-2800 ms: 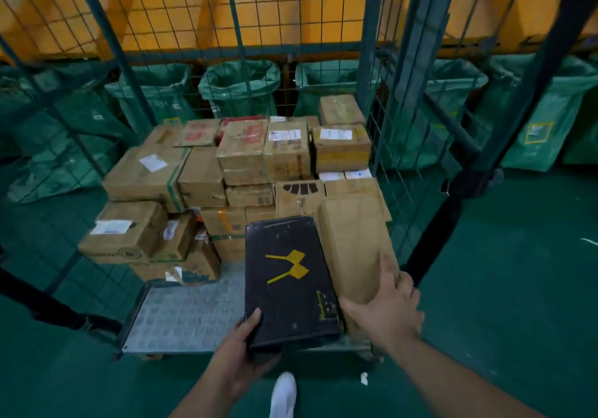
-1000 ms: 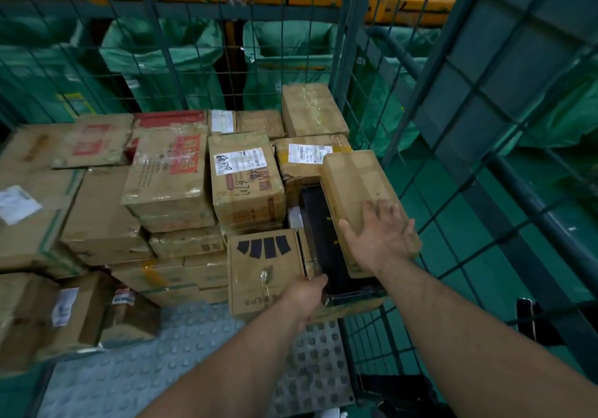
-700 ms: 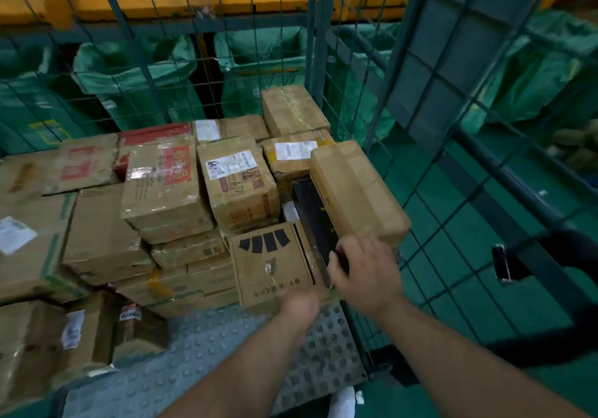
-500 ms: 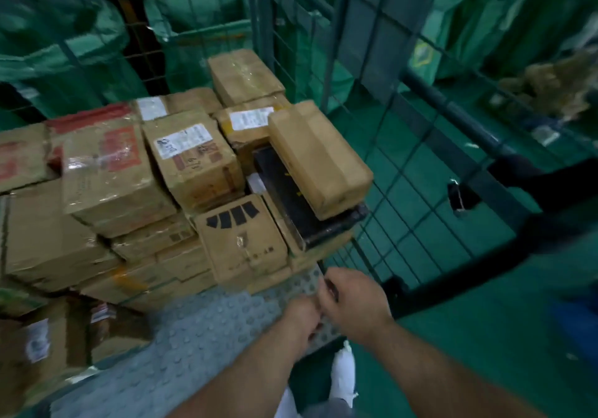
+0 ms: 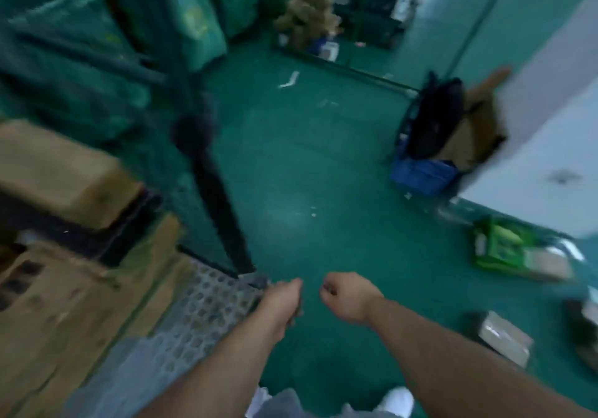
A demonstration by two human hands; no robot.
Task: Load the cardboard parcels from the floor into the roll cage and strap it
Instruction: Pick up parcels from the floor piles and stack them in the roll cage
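- The right hand point(image 5: 346, 298) hangs just ahead of the body with its fingers loosely curled and nothing in them. The left hand point(image 5: 284, 299) is close beside it and looks just as empty, though the blur hides its fingertips.
- Just left of the hands is the corner of the roll cage's studded floor plate point(image 5: 200, 307), with bare plate showing at this front edge.
- The loaded parcels are stacked on that plate: a printed carton point(image 5: 64, 304) low down, a flat black parcel point(image 5: 81, 223) above it and a plain brown box point(image 5: 61, 171) on top.
- A black strap point(image 5: 220, 197) hangs down by the cage's corner, unfastened, so strapping is not yet done.
- The parcels left to load lie on the green floor to the right: a small taped parcel point(image 5: 504, 340) nearest, and a green packet point(image 5: 498, 246) touching a tan one point(image 5: 547, 262) further on.
- The step in hand appears to be fetching the next parcel. It would go best to take the nearest one first, bend at the knees, get both hands under it and carry it flat to the bare plate.
- Further off, a blue crate point(image 5: 420, 175) holds a black bag and cardboard, and green sacks point(image 5: 64, 61) stand behind the cage.
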